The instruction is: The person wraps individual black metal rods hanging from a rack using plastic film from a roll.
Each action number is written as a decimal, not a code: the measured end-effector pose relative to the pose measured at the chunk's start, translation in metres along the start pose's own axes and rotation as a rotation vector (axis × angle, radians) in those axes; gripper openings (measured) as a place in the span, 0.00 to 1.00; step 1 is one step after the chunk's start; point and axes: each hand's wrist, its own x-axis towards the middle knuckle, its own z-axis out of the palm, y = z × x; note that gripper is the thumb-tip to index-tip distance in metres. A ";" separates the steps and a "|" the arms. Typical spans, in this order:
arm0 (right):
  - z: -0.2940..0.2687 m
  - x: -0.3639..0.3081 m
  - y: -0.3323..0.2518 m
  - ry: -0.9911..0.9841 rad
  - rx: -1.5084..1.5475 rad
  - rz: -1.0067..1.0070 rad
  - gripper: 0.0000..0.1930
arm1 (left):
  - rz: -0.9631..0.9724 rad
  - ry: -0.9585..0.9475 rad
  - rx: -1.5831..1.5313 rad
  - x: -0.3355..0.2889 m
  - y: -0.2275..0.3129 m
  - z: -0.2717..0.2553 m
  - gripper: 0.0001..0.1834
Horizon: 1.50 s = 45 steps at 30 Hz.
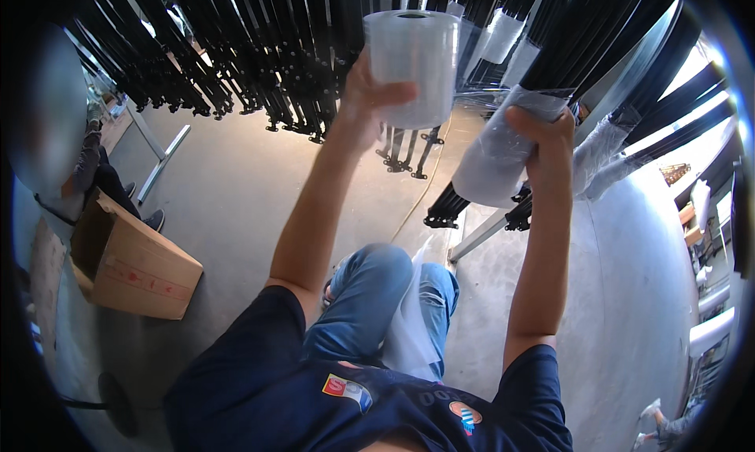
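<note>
Concrete floor; film roll gripped from left by left hand; right hand clasps wrapped rods.

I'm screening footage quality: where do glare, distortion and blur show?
Head view: strong glare at the upper right rim; shine on the film roll in the left hand; fisheye bending toward dark corners; a pale patch out of focus at the left rim.

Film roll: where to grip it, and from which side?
Film roll: probably best by its curved wall, from the left, as the left hand has it. It's a cylinder, near upright in view, so the hand can curl round its side, clear of the core hole on top.
</note>
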 end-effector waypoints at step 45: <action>0.011 0.018 -0.003 -0.317 0.138 -0.057 0.33 | 0.591 0.221 0.553 0.003 0.000 0.008 0.45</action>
